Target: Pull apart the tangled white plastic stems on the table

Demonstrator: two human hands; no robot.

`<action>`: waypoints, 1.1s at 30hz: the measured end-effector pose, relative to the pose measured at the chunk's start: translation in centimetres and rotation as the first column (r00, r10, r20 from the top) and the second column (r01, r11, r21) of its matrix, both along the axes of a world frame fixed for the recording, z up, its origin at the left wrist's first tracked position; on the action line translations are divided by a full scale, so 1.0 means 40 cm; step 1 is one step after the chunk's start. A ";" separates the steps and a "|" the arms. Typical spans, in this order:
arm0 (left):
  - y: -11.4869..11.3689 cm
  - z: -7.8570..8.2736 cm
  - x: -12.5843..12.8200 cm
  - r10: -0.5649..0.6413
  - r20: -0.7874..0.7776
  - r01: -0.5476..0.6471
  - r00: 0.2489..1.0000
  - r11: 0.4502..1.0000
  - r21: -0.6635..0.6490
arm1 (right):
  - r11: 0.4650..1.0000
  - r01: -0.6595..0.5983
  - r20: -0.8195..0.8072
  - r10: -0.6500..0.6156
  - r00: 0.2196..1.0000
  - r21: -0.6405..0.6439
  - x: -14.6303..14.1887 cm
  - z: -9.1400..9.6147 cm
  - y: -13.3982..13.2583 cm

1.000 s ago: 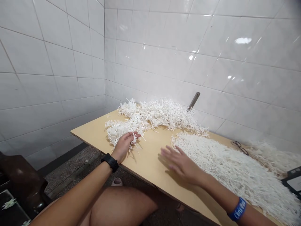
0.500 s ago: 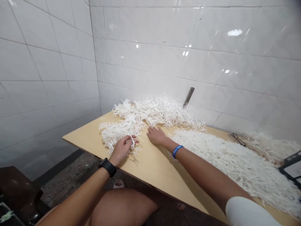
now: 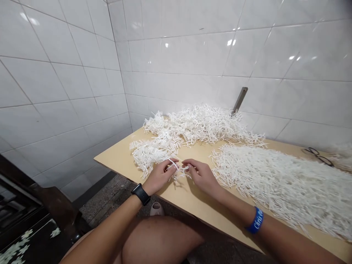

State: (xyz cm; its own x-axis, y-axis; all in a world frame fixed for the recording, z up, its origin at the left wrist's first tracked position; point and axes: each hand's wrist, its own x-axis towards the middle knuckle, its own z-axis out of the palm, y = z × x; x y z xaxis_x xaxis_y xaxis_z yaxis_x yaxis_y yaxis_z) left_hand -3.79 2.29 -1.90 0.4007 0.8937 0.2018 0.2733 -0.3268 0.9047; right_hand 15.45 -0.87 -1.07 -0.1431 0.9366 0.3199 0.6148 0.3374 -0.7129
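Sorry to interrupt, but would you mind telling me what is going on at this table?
A seated person works at a wooden board against a tiled wall. The left hand and right hand meet over a small cluster of white plastic pieces, both pinching it with their fingers. A loose heap of the same pieces lies behind, and a flatter pile spreads to the right. A pair of glasses rests near the wall.

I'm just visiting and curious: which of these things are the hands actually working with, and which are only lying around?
In use: left hand, right hand, small white plastic strip piece, tangled white strip heap.
Lying about: black-framed glasses, grey metal bar, tan wooden table.
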 end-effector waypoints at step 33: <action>-0.016 0.023 0.028 -0.154 -0.128 0.150 0.980 0.988 -0.043 | 0.968 -0.169 -0.373 0.089 0.924 -0.187 -0.020 -0.044 -0.016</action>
State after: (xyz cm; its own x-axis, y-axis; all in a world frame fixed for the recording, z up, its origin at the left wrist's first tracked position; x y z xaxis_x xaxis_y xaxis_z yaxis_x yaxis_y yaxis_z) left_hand -2.67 1.64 -1.00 0.5531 0.8259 0.1099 0.3392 -0.3437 0.8757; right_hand 14.64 -1.52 -2.84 -0.1802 0.9690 0.1692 0.2655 0.2136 -0.9402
